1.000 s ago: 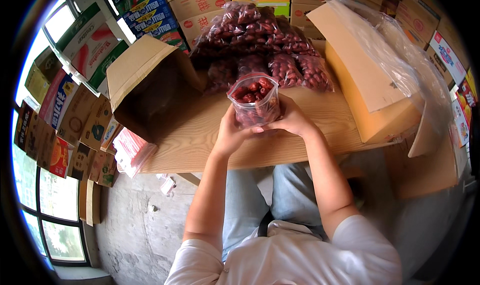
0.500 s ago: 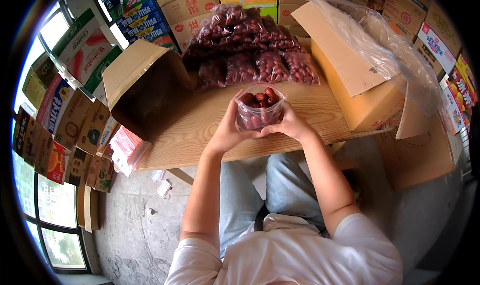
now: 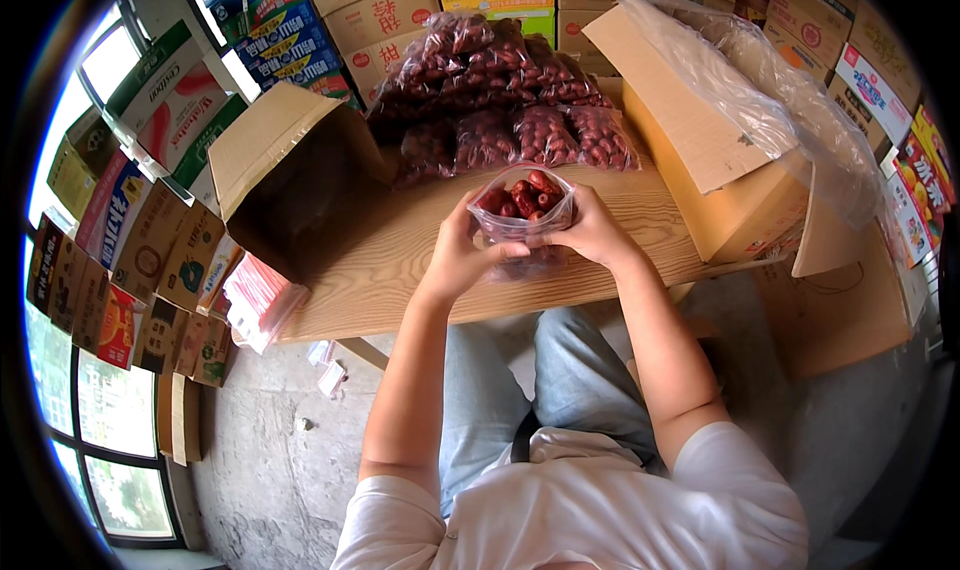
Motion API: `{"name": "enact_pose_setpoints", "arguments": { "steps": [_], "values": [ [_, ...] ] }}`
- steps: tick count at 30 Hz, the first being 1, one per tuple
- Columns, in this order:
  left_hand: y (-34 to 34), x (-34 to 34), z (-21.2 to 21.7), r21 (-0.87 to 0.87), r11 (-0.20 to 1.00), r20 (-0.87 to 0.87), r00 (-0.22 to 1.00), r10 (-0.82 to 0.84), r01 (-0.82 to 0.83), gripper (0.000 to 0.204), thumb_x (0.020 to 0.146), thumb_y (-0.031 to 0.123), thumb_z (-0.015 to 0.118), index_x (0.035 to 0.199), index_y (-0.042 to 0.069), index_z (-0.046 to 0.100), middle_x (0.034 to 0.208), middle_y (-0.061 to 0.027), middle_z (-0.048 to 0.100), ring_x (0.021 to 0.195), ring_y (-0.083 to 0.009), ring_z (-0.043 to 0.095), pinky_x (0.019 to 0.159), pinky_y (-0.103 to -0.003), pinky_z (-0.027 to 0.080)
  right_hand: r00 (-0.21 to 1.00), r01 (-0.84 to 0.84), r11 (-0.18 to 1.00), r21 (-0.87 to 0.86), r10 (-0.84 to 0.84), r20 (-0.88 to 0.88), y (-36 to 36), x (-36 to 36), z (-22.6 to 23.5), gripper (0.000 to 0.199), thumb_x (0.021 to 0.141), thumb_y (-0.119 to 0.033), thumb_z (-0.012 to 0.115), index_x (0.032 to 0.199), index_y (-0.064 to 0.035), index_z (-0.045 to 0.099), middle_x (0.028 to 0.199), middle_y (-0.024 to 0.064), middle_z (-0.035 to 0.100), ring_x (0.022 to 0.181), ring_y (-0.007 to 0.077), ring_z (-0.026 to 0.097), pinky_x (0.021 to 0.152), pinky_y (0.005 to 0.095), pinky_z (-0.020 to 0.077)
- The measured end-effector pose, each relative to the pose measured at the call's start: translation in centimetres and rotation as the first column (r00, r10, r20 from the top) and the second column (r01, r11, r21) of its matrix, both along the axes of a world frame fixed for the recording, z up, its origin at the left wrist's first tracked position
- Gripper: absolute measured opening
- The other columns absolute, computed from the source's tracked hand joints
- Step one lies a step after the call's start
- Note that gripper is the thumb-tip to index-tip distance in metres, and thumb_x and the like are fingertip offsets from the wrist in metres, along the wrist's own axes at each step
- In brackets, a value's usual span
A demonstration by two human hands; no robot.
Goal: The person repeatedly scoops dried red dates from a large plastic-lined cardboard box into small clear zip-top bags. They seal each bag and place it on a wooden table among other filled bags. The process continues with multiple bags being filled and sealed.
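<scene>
Between my two hands is a clear plastic bag (image 3: 512,232) of red dates, its mouth spread wide so the dates (image 3: 524,198) show at the top. My left hand (image 3: 462,254) grips the bag's left side, thumb across the front. On the other side my right hand (image 3: 592,232) holds it, thumb also at the front. The bag is upright over the near part of the wooden table (image 3: 400,282). Beyond it, a heap of filled date bags (image 3: 480,65) is piled up, with several in a row at the front.
An open cardboard box (image 3: 275,160) lies on its side at the table's left. Flat red-striped plastic bags (image 3: 262,295) rest at the left corner. A larger carton (image 3: 680,160) with a clear liner (image 3: 770,90) stands right. Stacked cartons (image 3: 375,15) line the back.
The bag has tilted slightly, showing more of the dates at its mouth. My right hand has shifted a little to the right and up; both hands still hold the bag.
</scene>
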State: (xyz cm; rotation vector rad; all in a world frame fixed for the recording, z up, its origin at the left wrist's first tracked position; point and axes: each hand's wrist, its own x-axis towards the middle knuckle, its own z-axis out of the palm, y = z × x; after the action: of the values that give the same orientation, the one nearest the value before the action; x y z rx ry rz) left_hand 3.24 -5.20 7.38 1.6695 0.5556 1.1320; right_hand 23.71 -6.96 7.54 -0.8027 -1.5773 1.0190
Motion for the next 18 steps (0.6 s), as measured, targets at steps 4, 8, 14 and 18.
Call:
{"name": "enact_pose_setpoints", "arguments": {
  "steps": [4,8,14,18],
  "values": [
    [-0.6,0.2,-0.7,0.073,0.997,-0.068,0.998,-0.007,0.012,0.087,0.058,0.007,0.088,0.132,0.000,0.043,0.122,-0.0093,0.057,0.117,-0.0209,0.052,0.101,-0.036,0.040,0.999,0.029,0.986,-0.163,-0.033,-0.018,-0.5,0.7,-1.0,0.079,0.064,-0.010,0.087,0.132,-0.0019,0.047,0.117,0.0061,0.061,0.103,0.0131,0.058,0.092,0.0292,0.0471],
    [-0.3,0.4,-0.7,-0.011,1.000,-0.147,0.989,-0.013,0.012,0.081,0.063,0.001,0.085,0.132,-0.001,0.042,0.124,-0.0079,0.055,0.118,-0.0176,0.050,0.103,-0.034,0.039,0.996,-0.038,0.990,-0.134,0.027,-0.083,-0.9,0.8,-1.1,0.081,0.065,-0.007,0.085,0.135,-0.0037,0.044,0.116,0.0054,0.059,0.099,0.0130,0.058,0.089,0.0293,0.0482],
    [-0.2,0.4,-0.7,-0.064,0.998,-0.146,0.989,-0.021,0.012,0.073,0.066,-0.006,0.080,0.130,-0.001,0.044,0.118,-0.0068,0.057,0.114,-0.0153,0.052,0.100,-0.033,0.042,0.980,-0.101,0.979,-0.175,0.068,-0.186,-1.3,1.8,-1.5,0.076,0.067,-0.003,0.082,0.133,-0.0043,0.046,0.110,0.0047,0.060,0.095,0.0126,0.058,0.088,0.0295,0.0485],
    [-0.3,0.6,-0.5,-0.104,0.994,-0.115,0.993,-0.041,0.029,0.076,0.065,-0.005,0.081,0.130,0.000,0.043,0.119,-0.0073,0.056,0.114,-0.0163,0.052,0.100,-0.033,0.042,0.986,-0.063,0.978,-0.196,0.030,-0.165,-0.9,1.8,-1.3,0.069,0.066,-0.002,0.082,0.128,-0.0041,0.052,0.105,0.0037,0.062,0.094,0.0130,0.059,0.089,0.0305,0.0481]
  ]
}}
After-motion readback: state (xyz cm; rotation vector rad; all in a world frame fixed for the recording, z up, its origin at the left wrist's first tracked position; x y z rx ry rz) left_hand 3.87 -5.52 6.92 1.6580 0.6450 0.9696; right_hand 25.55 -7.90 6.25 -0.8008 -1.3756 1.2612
